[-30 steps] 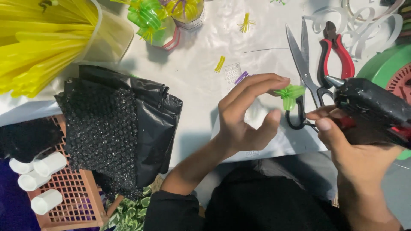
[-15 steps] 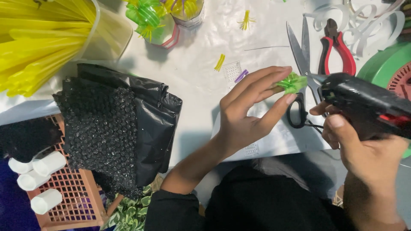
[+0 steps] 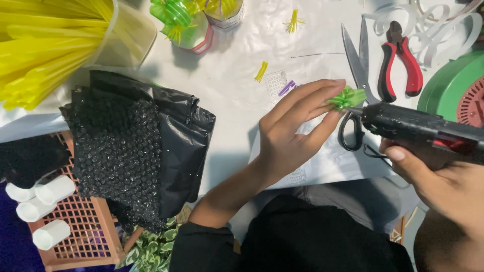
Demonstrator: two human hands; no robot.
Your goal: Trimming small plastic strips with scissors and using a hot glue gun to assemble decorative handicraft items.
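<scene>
My left hand [image 3: 292, 131] pinches a small green plastic flower piece [image 3: 347, 96] between thumb and fingertips, just above the white table [image 3: 232, 85]. My right hand [image 3: 443, 181] grips a black glue gun [image 3: 418, 128] by its handle, a finger lying along the trigger. The gun's nozzle touches the right side of the green piece. Both hands work at the table's near right edge, over a sheet of white paper [image 3: 327, 163].
Large scissors [image 3: 355, 65] and red-handled pliers [image 3: 398, 63] lie behind the hands. A tub of yellow straws [image 3: 55, 45], a cup of green flower pieces [image 3: 186, 22], black bubble wrap [image 3: 131, 146], a brown crate with white rolls [image 3: 55, 226] and a green round object [image 3: 454, 83] surround them.
The glue gun has moved left and its nozzle now meets the green piece. My left hand raised the piece slightly and holds it steady.
</scene>
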